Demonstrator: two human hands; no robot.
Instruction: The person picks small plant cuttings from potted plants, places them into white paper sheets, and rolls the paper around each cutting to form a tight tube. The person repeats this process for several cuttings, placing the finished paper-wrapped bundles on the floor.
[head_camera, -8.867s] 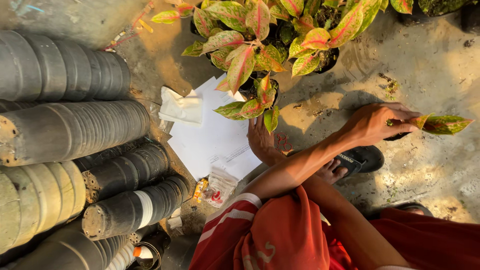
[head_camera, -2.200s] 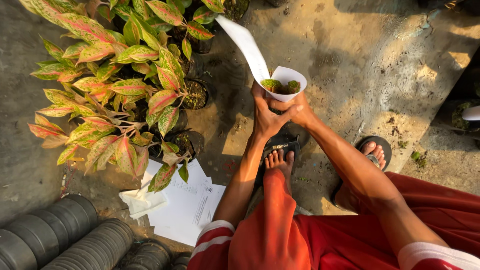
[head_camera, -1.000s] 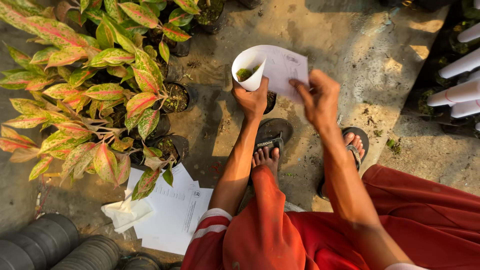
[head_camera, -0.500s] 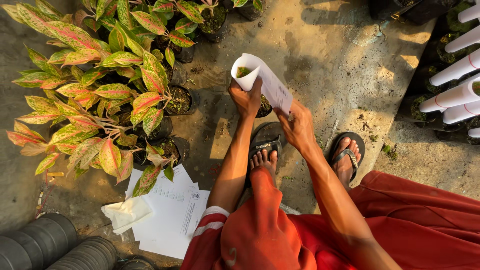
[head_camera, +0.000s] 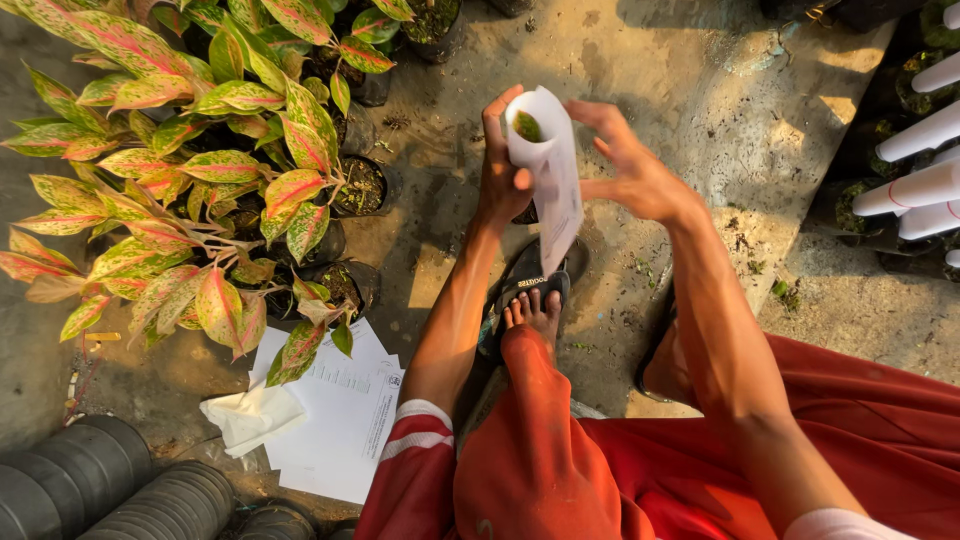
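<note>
Left hand fingers clamped around rolled white paper sleeve holding green leaf; right hand fingers spread, touching sleeve's edge.

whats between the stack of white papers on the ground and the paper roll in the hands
In the head view, the left forearm crosses that stretch above bare concrete ground, from the white papers to the paper roll that the left hand grips.
</note>
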